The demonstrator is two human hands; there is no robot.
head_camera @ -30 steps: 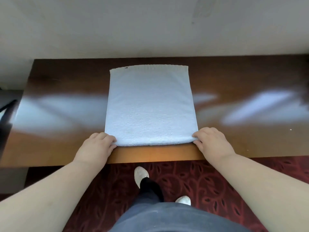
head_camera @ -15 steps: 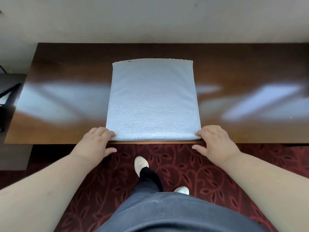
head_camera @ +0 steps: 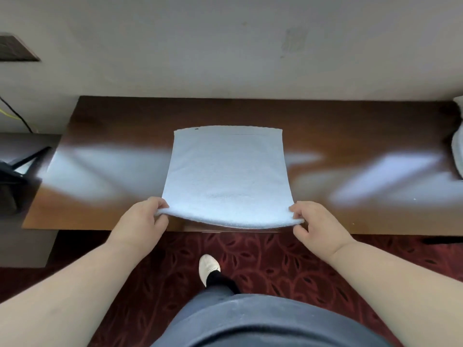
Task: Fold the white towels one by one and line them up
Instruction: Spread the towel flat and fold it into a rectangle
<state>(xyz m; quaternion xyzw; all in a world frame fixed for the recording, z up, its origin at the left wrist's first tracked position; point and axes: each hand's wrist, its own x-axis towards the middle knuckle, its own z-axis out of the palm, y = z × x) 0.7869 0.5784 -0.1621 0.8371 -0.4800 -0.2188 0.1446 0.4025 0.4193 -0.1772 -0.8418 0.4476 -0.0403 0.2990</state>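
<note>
A white towel point(head_camera: 226, 171), folded to a near square, lies in the middle of the dark wooden table point(head_camera: 350, 131). My left hand point(head_camera: 144, 221) pinches its near left corner and my right hand point(head_camera: 314, 222) pinches its near right corner. Both corners are raised off the table, so the near folded edge sags in a curve between my hands. The far edge still lies flat on the wood.
More white cloth point(head_camera: 457, 139) shows at the table's far right edge, cut off by the frame. A wall runs behind the table. A dark stand point(head_camera: 15, 171) sits off the table's left end. Red patterned carpet point(head_camera: 275, 261) is below, with my foot on it.
Both hands have gone from resting at the towel's near corners to pinching them and lifting the near edge off the table. The view has tilted up and shows more wall.
</note>
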